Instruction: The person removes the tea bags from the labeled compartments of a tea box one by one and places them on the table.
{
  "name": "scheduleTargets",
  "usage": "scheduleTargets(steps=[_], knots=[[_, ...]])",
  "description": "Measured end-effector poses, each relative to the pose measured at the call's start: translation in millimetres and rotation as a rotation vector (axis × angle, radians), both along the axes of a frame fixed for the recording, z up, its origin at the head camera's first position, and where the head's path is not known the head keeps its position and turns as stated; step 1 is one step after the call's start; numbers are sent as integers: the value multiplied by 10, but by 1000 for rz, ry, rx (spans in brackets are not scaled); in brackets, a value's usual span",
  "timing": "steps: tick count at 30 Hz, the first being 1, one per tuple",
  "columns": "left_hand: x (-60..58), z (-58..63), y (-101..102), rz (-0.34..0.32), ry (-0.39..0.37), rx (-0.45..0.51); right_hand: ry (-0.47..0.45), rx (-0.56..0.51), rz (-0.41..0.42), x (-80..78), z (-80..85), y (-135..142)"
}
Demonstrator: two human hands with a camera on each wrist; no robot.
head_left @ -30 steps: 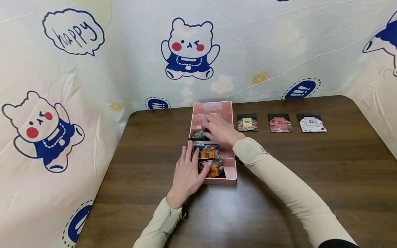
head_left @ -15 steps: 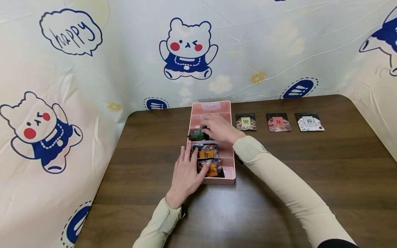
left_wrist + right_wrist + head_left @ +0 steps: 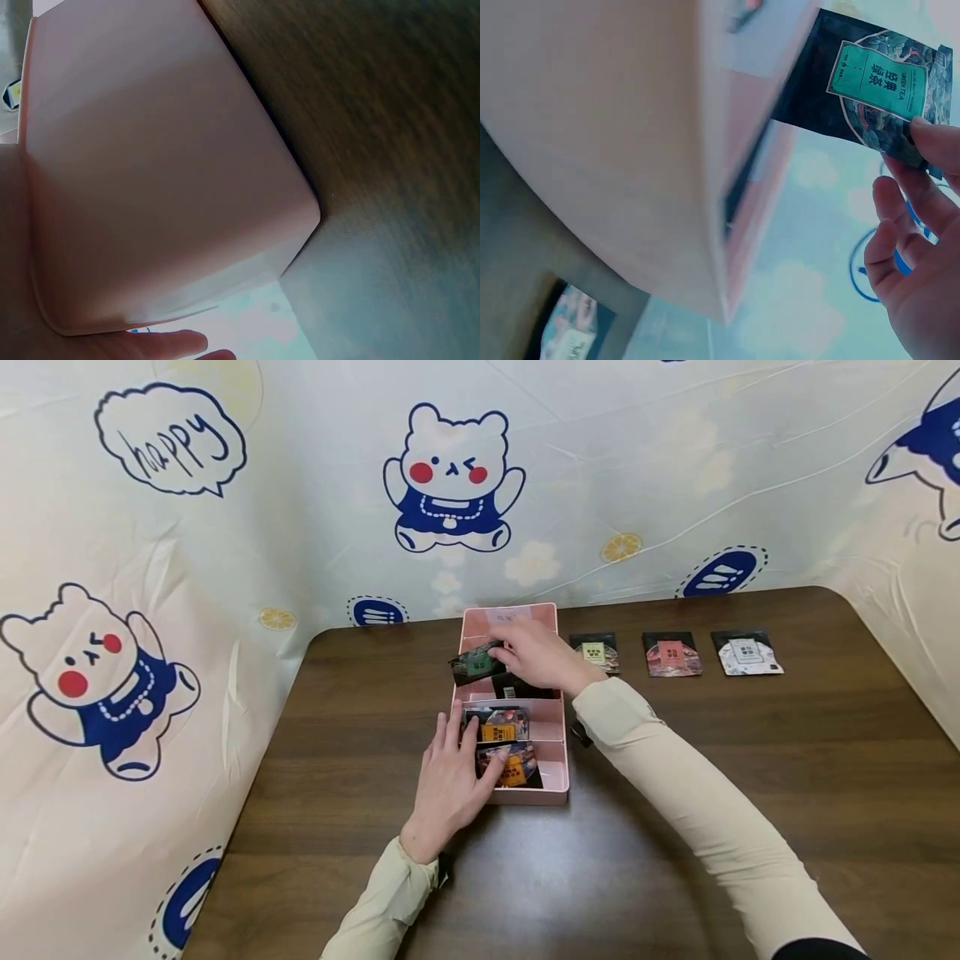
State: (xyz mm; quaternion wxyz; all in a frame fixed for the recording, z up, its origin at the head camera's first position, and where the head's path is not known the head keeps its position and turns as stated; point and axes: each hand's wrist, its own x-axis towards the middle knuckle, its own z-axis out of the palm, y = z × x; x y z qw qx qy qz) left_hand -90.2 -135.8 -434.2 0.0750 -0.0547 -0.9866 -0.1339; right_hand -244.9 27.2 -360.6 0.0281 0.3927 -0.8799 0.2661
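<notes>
Right hand (image 3: 538, 653) pinches a flat, black-and-green, seemingly foil packet (image 3: 474, 665), likely light and slick, sensibly by its edge, over a pink, rectangular plastic box (image 3: 531, 798), left hand (image 3: 450, 772) touching it, fingers spread.

Room left of pink box (image 3: 554, 773), left fingers (image 3: 455, 727) over near half, right sleeve (image 3: 697, 803) barring right side

Dark brown wood-grain table (image 3: 337, 735), rounded off at the back, whitish glare (image 3: 517, 860) up front. Pale sheeting (image 3: 322, 510) with blue-and-white cartoon bears (image 3: 450, 518) hangs behind, kinda wrinkly.
</notes>
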Motion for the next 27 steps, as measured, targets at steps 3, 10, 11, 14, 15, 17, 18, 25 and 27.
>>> scheduleTargets(steps=[3,10,11,14,15,17,18,25,27], knots=[[-6,0,6,0,-4,1,13,-39,-7,-2,73,31],[-8,-5,12,-1,-15,0,13,-67,-28,-2,184,135],[-8,-5,12,-1,-16,0,8,-63,-38,-2,196,156],[-10,-6,13,-2,-16,2,-18,-54,-68,1,236,235],[-11,-6,13,-3,-16,2,-22,-55,-77,0,250,266],[-12,-8,12,-3,-16,4,-21,-61,-89,-2,278,334],[-12,-8,11,-3,-16,5,-24,-67,-93,-2,294,372],[-13,-14,9,2,-13,13,-30,-100,-149,-9,322,674],[-17,-17,15,1,-11,15,-33,-100,-169,-7,305,773]])
